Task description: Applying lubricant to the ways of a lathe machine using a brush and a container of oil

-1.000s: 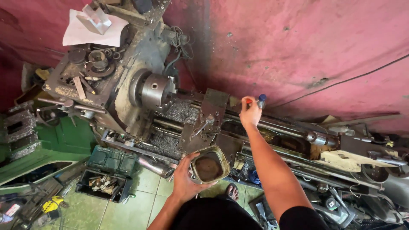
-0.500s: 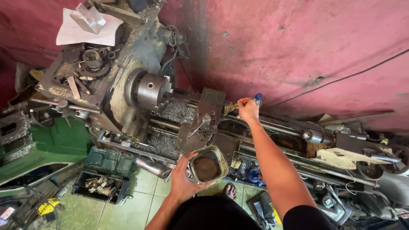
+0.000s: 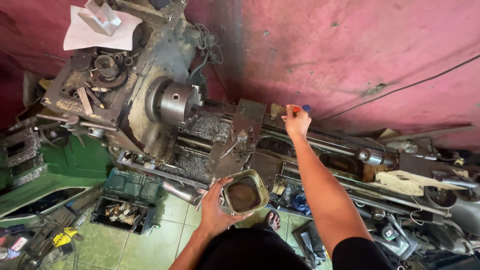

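**Oily steel, open tin — spill and snag risks at the lathe**

Steel swarf lies thick over the bed of the lathe (image 3: 210,135), and we note it first: chips heaped below the chuck (image 3: 177,102) could cut a bare forearm that leans in. The carriage (image 3: 245,135) stands between the two hands, its handles jutting toward the person.

The left hand (image 3: 215,210) grips a dented rectangular tin (image 3: 245,192) by its near rim, thumb over the edge, fingers curled beneath. The tin hangs in the air over the floor just in front of the machine and holds dark liquid; we judge a one-sided grip could let it tip and slop onto the green tiles (image 3: 110,245), a slip hazard.

The right hand (image 3: 296,121) is closed round a small brush (image 3: 292,108) with a red-and-blue handle, at the far side of the bed — a long reach across the ways, and a sleeve or wrist might catch there.
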